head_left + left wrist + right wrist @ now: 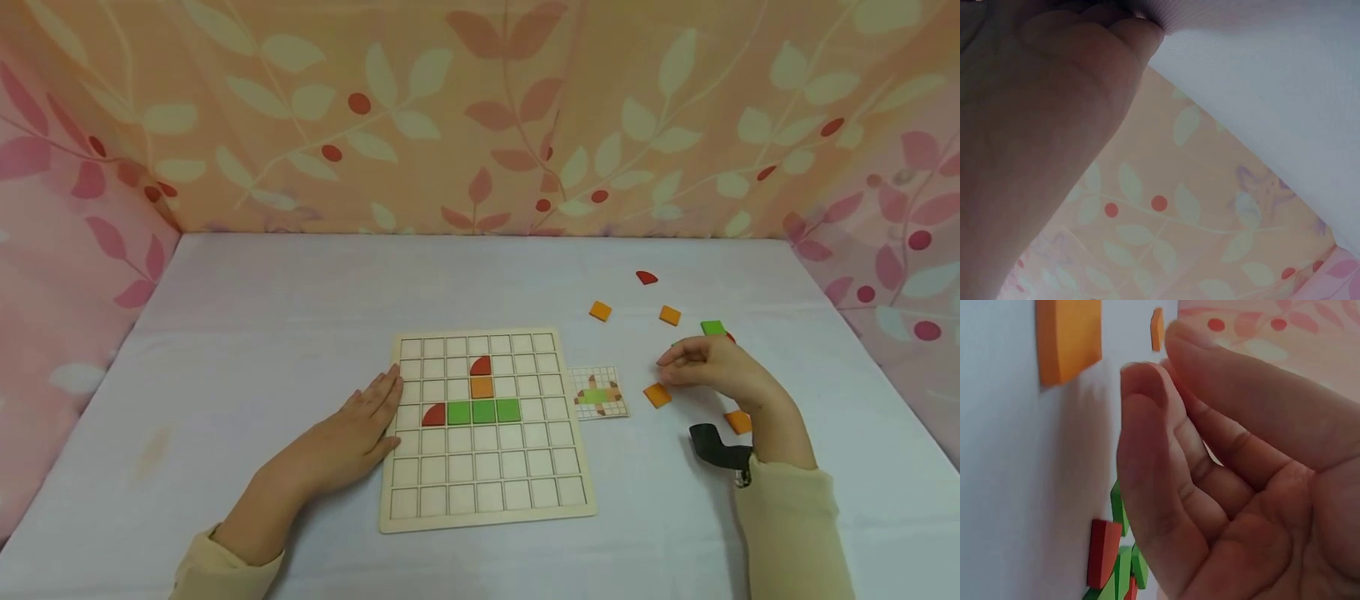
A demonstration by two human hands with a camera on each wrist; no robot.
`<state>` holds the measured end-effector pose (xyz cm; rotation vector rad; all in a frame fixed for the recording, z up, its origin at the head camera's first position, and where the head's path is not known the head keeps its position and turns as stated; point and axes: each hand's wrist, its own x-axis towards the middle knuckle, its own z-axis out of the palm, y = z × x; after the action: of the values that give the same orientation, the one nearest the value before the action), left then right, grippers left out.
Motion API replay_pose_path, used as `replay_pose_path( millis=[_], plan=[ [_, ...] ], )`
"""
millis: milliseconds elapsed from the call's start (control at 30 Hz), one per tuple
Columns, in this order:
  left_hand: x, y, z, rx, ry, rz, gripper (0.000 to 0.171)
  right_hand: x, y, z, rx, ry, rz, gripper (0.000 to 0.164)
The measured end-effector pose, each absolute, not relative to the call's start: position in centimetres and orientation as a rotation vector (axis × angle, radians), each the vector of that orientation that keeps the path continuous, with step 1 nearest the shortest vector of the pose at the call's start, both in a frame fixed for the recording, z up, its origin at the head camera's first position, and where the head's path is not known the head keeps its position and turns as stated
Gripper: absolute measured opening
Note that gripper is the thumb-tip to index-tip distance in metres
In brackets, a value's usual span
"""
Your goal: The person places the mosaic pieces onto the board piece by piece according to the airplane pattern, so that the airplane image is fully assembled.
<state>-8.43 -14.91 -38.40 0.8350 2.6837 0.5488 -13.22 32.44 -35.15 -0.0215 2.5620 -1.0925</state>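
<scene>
A wooden grid board [495, 483] lies on the table with several flat pieces in its cells. Three green squares [483, 411] form a row, with a red quarter-circle [434, 415] at its left end. Above the row sit an orange square [482, 387] and another red quarter-circle [481, 365]. My left hand [345, 437] rests along the board's left edge, fingers extended. To the right, my right hand [716, 367] hovers over loose pieces with fingers loosely bent. In the right wrist view nothing shows between its fingers [1147, 431]. Nearest it lies a loose orange square [657, 395].
A pattern card [600, 392] touches the board's right side. More orange squares [600, 311] [670, 315] [738, 422], a red quarter-circle [647, 277] and a green piece [712, 327] lie scattered at right. A black wrist camera [716, 450] is on the right wrist. Patterned cloth [480, 125] stands behind the table.
</scene>
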Motion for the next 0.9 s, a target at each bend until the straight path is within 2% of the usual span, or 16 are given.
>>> replay_pose_path(
  millis=[267, 900],
  plan=[
    [-8.5, -15.0, -38.4, 0.818, 2.679, 0.552, 0.067, -13.4, 33.1, -35.8, -0.092, 2.491, -1.045, 0.033],
    [-8.5, -14.8, -38.4, 0.834, 2.682, 0.546, 0.067, -13.6, 32.9, -36.4, -0.206, 2.497, -1.001, 0.024]
  ],
)
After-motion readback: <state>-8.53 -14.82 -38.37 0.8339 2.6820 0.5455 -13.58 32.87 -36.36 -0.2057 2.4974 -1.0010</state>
